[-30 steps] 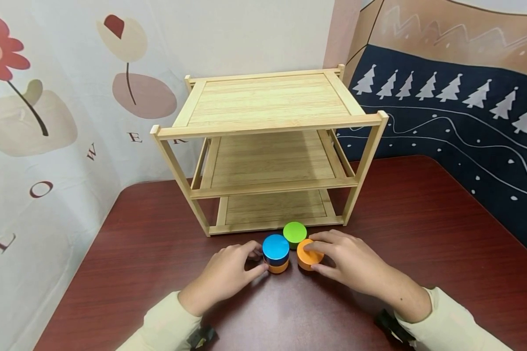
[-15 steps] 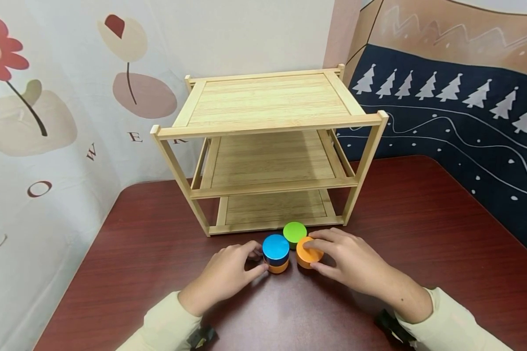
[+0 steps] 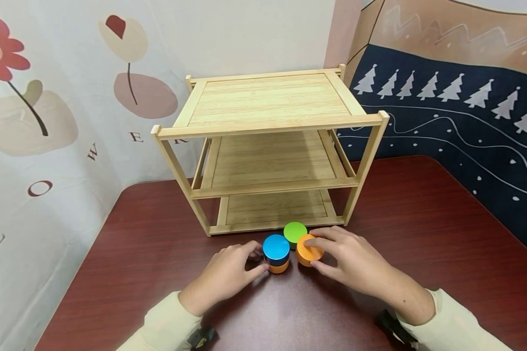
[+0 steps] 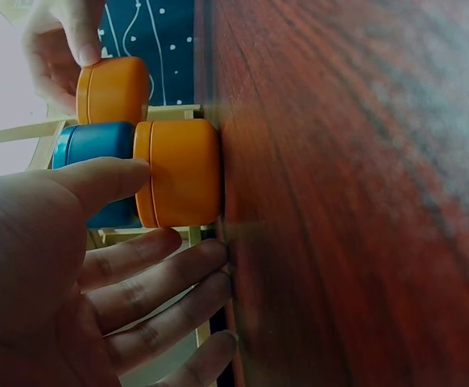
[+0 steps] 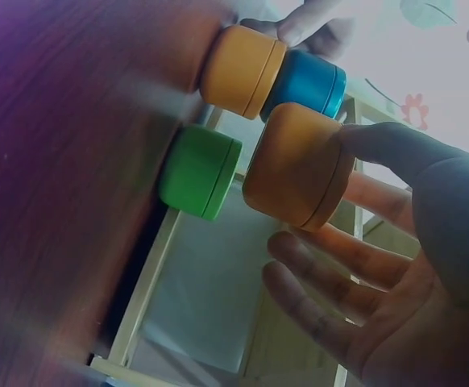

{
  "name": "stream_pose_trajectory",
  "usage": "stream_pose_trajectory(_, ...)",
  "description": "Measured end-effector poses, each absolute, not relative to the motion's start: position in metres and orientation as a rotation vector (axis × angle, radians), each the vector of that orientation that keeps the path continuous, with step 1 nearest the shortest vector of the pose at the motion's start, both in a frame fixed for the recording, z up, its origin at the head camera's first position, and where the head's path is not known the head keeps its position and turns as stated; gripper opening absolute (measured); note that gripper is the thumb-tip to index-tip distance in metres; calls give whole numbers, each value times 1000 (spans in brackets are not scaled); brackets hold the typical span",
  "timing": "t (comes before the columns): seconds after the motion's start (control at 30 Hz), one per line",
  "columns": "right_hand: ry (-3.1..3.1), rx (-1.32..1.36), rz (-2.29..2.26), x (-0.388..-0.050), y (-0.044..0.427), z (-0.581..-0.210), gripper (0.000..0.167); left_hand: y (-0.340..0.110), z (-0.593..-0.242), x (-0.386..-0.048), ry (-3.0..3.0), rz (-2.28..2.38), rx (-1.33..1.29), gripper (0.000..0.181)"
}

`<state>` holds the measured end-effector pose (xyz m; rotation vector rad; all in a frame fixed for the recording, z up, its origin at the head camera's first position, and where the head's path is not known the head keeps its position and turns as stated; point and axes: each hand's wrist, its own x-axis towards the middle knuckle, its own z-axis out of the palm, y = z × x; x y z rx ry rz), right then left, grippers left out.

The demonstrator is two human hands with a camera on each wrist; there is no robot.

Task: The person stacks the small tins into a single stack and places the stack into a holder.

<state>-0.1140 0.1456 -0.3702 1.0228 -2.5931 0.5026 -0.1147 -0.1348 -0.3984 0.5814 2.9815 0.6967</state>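
Observation:
In the head view a blue jar [image 3: 275,246] sits upright on an orange jar [image 3: 278,268] on the table, just in front of the shelf. My left hand [image 3: 224,273] holds this stack from the left; the left wrist view shows its thumb on the lower orange jar [image 4: 182,173], fingers around the far side. My right hand [image 3: 355,261] grips a second orange jar [image 3: 308,252] between thumb and fingers. That jar hangs above the tabletop in the right wrist view, near the blue jar [image 5: 309,85]. A green jar [image 3: 295,231] stands behind, on the table.
A three-tier wooden shelf [image 3: 272,100] stands behind the jars, its lower front rail close to the green one. The reddish-brown table [image 3: 263,317] extends to both sides. Patterned cloths [image 3: 426,131] hang around the back and sides.
The orange jar in my right hand has risen slightly and shifted a little towards the shelf. My left hand, the blue-and-orange stack and the green jar have stayed put.

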Motion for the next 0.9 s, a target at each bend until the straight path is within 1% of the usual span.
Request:
stream_pose_trajectory(0.23,-2579,1008,507,-112,146,-369,39,-135,-399,-115,2992,697,598,29)
stream_pose_trajectory(0.9,-2499,1011,518,-111,146,-366,41,-135,-398,-114,2996,691,607,29)
